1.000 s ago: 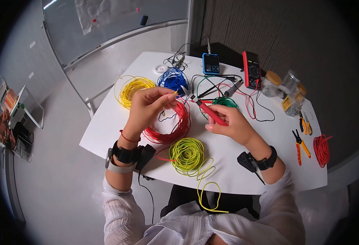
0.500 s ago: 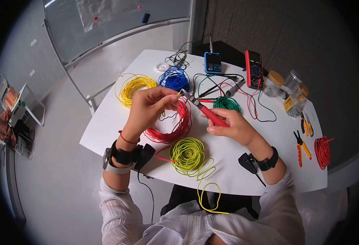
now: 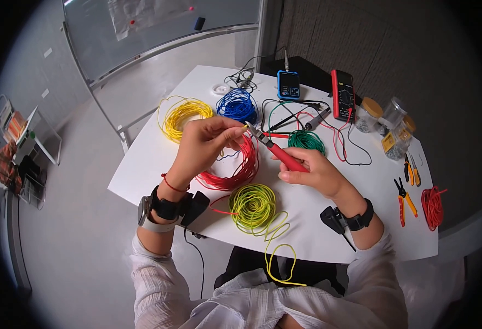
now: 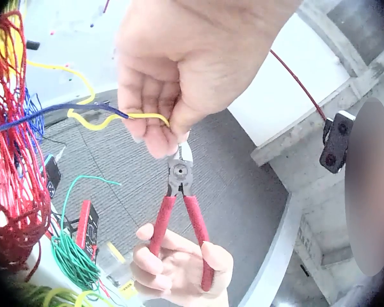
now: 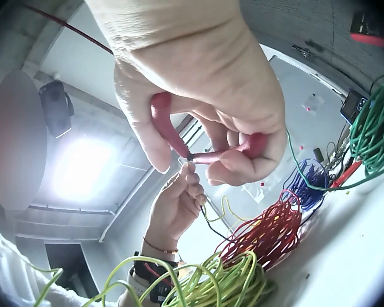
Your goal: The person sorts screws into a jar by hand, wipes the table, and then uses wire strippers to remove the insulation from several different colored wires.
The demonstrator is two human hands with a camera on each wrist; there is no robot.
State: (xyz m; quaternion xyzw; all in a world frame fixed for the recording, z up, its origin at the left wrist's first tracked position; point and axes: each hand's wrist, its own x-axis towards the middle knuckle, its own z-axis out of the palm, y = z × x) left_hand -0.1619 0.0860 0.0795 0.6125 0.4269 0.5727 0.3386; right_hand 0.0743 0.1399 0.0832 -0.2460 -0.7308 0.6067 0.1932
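My left hand (image 3: 205,142) is raised over the table, pinching a yellow wire (image 4: 93,123) between thumb and fingers. A dark blue wire (image 4: 51,110) runs alongside it into the same hand. My right hand (image 3: 317,172) grips red-handled cutting pliers (image 3: 287,157), with fingers and thumb on the two spread handles in the left wrist view. The pliers' metal head (image 4: 180,171) points at the left fingertips, its tips right at the wire's end. Those fingertips partly hide the tips in the left wrist view.
Beneath the hands lie a red wire coil (image 3: 230,182) and a yellow-green coil (image 3: 252,205). Yellow (image 3: 169,123), blue (image 3: 238,107) and green coils (image 3: 306,141) sit farther back. A multimeter (image 3: 343,96), jars (image 3: 368,115) and wire strippers (image 3: 402,200) stand or lie at right.
The pliers' tips have come down and in to the yellow wire's end at the left fingertips; a second ago they stood slightly above it. Both hands keep their holds.
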